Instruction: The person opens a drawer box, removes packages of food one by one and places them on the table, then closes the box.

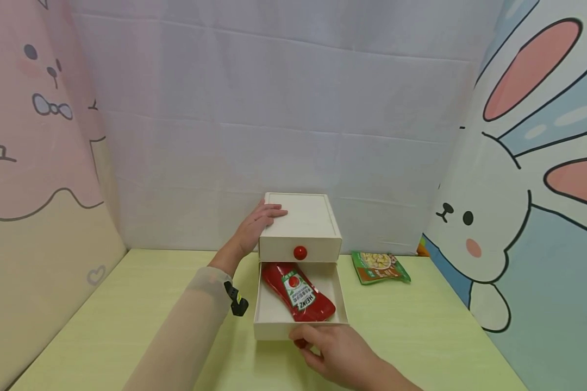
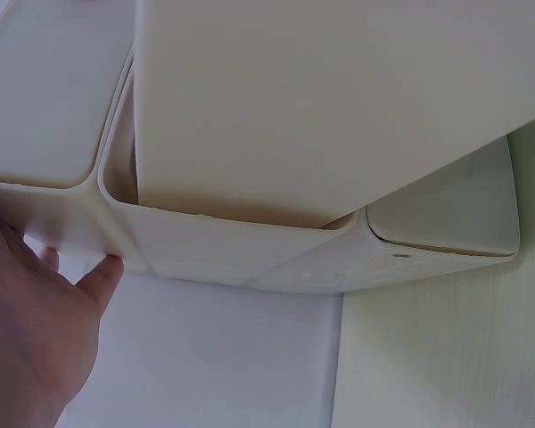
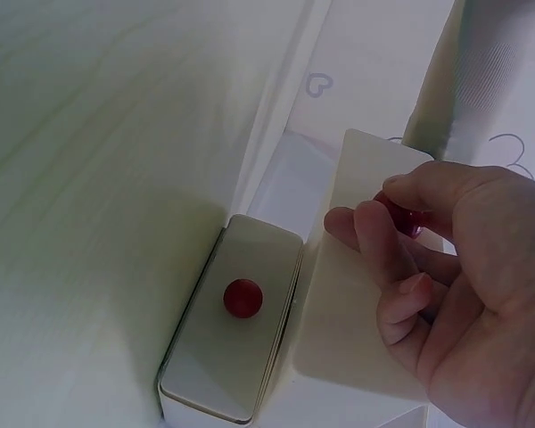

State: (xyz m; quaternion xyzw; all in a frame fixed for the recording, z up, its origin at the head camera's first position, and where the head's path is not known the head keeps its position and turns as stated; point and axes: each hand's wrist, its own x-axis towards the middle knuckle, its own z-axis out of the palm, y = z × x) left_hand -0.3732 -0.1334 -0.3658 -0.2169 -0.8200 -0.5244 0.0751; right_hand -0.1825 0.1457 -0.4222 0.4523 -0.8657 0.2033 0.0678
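Observation:
A white drawer cabinet (image 1: 300, 214) stands against the back curtain. Its middle drawer (image 1: 273, 332) is pulled out, and a red Heinz ketchup pouch (image 1: 298, 293) lies slantwise inside. My left hand (image 1: 252, 230) rests on the cabinet's upper left edge, fingers over the top; in the left wrist view its thumb (image 2: 102, 278) touches the side. With thumb and fingers my right hand (image 1: 339, 350) pinches the red drawer knob (image 3: 401, 216), mostly hidden by the fingers. The upper drawer's red knob (image 1: 300, 252) and the lower drawer's red knob (image 3: 243, 299) are on closed fronts.
To the right of the cabinet a green food packet (image 1: 380, 267) lies on the pale green table (image 1: 435, 326). A white curtain (image 1: 274, 108) hangs behind, with cartoon-printed panels (image 1: 562, 260) on both sides.

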